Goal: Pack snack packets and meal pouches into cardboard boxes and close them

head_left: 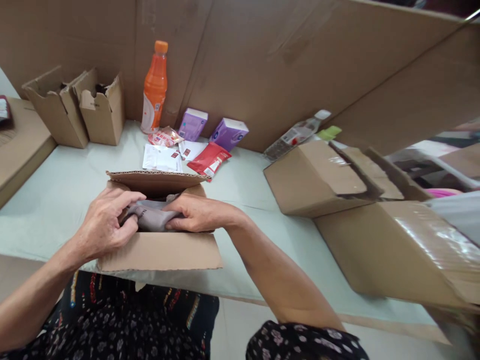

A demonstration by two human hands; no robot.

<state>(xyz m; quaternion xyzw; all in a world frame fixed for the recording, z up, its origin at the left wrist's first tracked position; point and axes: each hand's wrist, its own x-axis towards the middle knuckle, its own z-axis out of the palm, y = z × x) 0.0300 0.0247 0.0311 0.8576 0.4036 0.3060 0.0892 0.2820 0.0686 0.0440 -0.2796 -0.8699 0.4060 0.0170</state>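
A small cardboard box stands at the table's near edge, its front and back flaps folded outward. Inside it lies a soft grey pouch with some dark print, partly hidden by the box walls and my fingers. My left hand reaches over the left side, thumb and fingers closed on the pouch's left end. From the right, my right hand dips into the opening, its fingers pinching the pouch's other end. The fingertips of the right hand are partly covered by the pouch.
Behind the box are a white packet, a red packet, two purple boxes and an orange drink bottle. Narrow cartons stand back left. A clear bottle leans near large cartons at right.
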